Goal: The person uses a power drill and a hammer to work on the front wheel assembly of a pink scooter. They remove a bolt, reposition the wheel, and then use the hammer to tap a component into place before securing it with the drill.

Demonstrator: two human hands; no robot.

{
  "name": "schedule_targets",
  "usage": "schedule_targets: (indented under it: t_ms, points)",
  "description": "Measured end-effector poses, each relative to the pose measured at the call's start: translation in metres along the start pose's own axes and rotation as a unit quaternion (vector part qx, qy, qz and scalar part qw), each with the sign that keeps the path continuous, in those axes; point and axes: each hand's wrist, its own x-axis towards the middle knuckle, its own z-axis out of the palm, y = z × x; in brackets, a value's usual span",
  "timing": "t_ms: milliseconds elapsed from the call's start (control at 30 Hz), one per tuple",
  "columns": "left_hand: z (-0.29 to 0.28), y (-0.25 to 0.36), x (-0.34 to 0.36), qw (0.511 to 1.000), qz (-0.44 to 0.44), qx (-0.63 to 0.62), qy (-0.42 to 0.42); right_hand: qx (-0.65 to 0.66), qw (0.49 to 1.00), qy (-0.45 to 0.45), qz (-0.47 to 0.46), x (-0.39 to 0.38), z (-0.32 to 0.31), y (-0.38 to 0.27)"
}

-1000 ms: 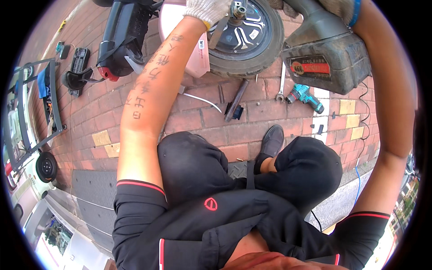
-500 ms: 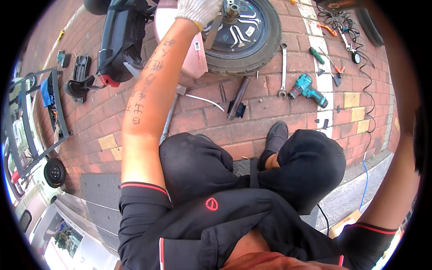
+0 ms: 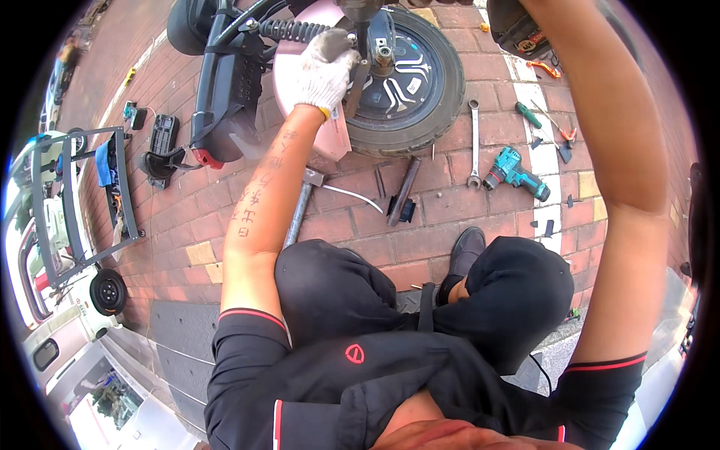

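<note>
My left hand [image 3: 324,71], in a white knit glove with a darkened finger area, is closed at the lower end of a black coil-spring shock absorber [image 3: 304,30]. What its fingers grip is hidden. Right beside it a flat metal bar [image 3: 357,88] lies across the hub of a black-tyred wheel [image 3: 411,90]. A dark power tool's nose [image 3: 361,19] points down near the axle nut [image 3: 384,54]. My right forearm [image 3: 622,127] reaches to the upper edge, where the hand is cut off. Close to that wrist hangs a dark battery pack [image 3: 517,28].
On the brick paving lie a combination wrench [image 3: 474,142], a teal cordless drill [image 3: 517,174], a green-handled screwdriver [image 3: 528,112], a hammer [image 3: 304,202] and a dark metal tube [image 3: 405,187]. A pink scooter panel [image 3: 330,142] stands behind the wheel. Left is a metal frame [image 3: 75,195].
The view has tipped forward, so the wheel and my left hand sit lower in it. The power tool's nose has come into view by the axle, and my right forearm has swung inward.
</note>
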Motion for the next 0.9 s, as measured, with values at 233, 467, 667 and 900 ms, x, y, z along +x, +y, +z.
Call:
schedule_targets:
  t_ms: [233, 467, 667, 900]
  points:
    - [0.015, 0.007, 0.02, 0.987, -0.036, 0.14, -0.076, 0.012, 1.0, 0.005, 0.005, -0.008, 0.002, 0.003]
    - [0.001, 0.012, 0.016, 0.97, -0.008, 0.223, -0.096, 0.037, 0.999, 0.014, -0.017, -0.005, 0.005, 0.007]
    - [0.01, 0.019, 0.012, 0.955, 0.028, 0.284, -0.08, 0.049, 0.998, 0.021, -0.036, -0.007, -0.002, 0.009]
    - [0.012, 0.019, 0.012, 0.947, 0.04, 0.307, -0.086, 0.056, 0.997, 0.026, -0.044, -0.009, -0.005, 0.014]
